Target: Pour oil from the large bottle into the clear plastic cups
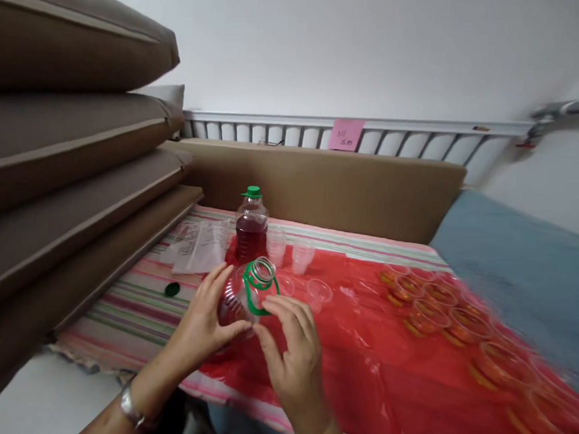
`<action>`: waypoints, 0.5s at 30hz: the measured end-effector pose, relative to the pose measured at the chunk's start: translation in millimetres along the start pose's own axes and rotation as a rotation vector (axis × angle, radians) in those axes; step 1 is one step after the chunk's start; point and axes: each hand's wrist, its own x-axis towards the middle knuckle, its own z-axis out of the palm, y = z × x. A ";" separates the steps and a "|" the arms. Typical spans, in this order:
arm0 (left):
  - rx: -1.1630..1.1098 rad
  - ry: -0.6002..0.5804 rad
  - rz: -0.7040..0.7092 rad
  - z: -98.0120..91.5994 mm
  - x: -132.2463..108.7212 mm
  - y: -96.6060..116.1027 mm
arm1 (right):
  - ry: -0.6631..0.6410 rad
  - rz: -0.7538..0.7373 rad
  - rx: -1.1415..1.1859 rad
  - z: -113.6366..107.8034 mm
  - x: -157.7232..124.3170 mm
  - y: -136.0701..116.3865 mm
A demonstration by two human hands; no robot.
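- The left hand (pixel 209 314) holds the side of a clear plastic jug (pixel 233 296); its thumb and fingers are spread around the body of the jug.
- The right hand (pixel 292 341) is curved, with the thumb apart from the fingers; the fingertips are at the green carrying handle (pixel 253 301) of the jug, but I cannot tell if they pinch it firmly.
- The jug is between the two hands, above the near left part of a red plastic sheet (pixel 359 356). It leans a little to the right, and its mouth (pixel 264 269) is uncapped. Its base is hidden, so I cannot tell if it rests on the sheet.
- A loose green cap (pixel 172 289) lies on the striped cloth (pixel 147 299), to the left of the left hand.
- Behind the held jug stands a second jug (pixel 251 231), with dark red liquid inside and a green cap (pixel 254 191) on its top.
- Just to the right of this second jug are two stacks of clear plastic cups (pixel 303 256), and nearer to the right hand stands a single clear cup (pixel 319 293).
- Transparent plastic bags (pixel 201 247) lie to the left of the second jug.
- At the right side of the red sheet, many cups with yellow-orange liquid (pixel 426 317) stand close together; the nearest ones are blurred.
- Brown cushions (pixel 71 119) are piled at the left, and a pink note (pixel 346 134) is on the radiator (pixel 406 136).
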 end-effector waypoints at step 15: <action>-0.687 0.163 -1.104 0.6 -41.2 -67.8 | -0.154 0.105 0.055 2.1 10.0 9.8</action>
